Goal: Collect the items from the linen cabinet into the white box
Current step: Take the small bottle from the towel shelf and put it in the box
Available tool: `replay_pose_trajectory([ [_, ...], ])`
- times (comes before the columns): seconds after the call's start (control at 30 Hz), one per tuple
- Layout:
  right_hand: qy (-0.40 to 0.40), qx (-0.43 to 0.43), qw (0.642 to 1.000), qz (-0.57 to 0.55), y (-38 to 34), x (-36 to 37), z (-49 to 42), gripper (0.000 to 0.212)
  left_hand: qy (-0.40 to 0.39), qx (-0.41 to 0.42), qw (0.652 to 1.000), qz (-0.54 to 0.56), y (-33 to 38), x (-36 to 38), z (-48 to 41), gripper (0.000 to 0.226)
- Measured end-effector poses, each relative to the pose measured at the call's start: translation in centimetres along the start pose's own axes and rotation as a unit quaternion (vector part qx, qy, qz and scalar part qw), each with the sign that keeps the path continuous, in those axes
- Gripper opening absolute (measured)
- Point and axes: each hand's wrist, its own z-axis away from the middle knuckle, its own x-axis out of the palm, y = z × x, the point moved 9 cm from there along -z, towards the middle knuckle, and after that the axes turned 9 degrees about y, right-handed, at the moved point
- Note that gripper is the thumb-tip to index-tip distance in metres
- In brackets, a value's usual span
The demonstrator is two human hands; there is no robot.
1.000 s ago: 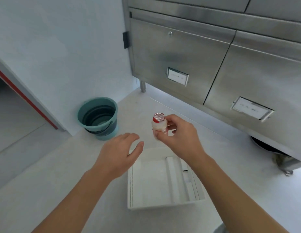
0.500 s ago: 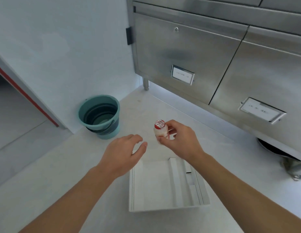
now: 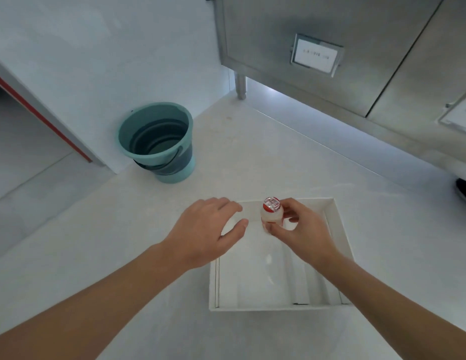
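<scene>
Our right hand [image 3: 302,232] pinches a red-capped bottle [image 3: 271,215] over the white box [image 3: 342,248], left hand [image 3: 208,229] slack and empty at nine o'clock; next we probably lower it.

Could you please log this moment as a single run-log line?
right hand: holds small bottle over white box | left hand: open, holds nothing | bottle: not yet set down

Pale floor [image 3: 252,157] under me, white wall [image 3: 96,48] to my left, teal bucket [image 3: 159,144] beside it, steel cabinet [image 3: 278,22] on a leg [image 3: 240,84] ahead, light beneath.
</scene>
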Motion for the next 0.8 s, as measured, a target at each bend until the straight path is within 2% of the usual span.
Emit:
replay_pose_trajectory([
  [0.13, -0.028, -0.012, 0.999, 0.016, 2.4, 3.0, 1.4, 0.032, 0.006, 0.009, 1.000, 0.014, 0.0, 1.4, 1.0, 0.045],
  [0.27, -0.104, -0.047, 0.993, 0.018, 3.9, 6.7, 2.4, 0.032, -0.016, 0.034, 0.999, 0.006, 0.1, 2.5, 1.9, 0.041],
  [0.47, -0.159, -0.039, 0.986, 0.035, 4.9, 10.6, 2.3, 0.032, 0.001, 0.036, 0.999, -0.007, -0.5, 2.4, 3.2, 0.036],
  [0.6, -0.148, -0.039, 0.988, 0.034, 5.0, 11.7, 1.0, 0.028, 0.014, 0.041, 0.999, 0.001, -0.4, 2.4, 3.3, 0.032],
  [0.8, -0.081, 0.024, 0.996, -0.005, 6.3, 12.8, -0.9, 0.024, 0.004, 0.029, 1.000, -0.008, -1.3, 2.9, 3.7, 0.034],
])
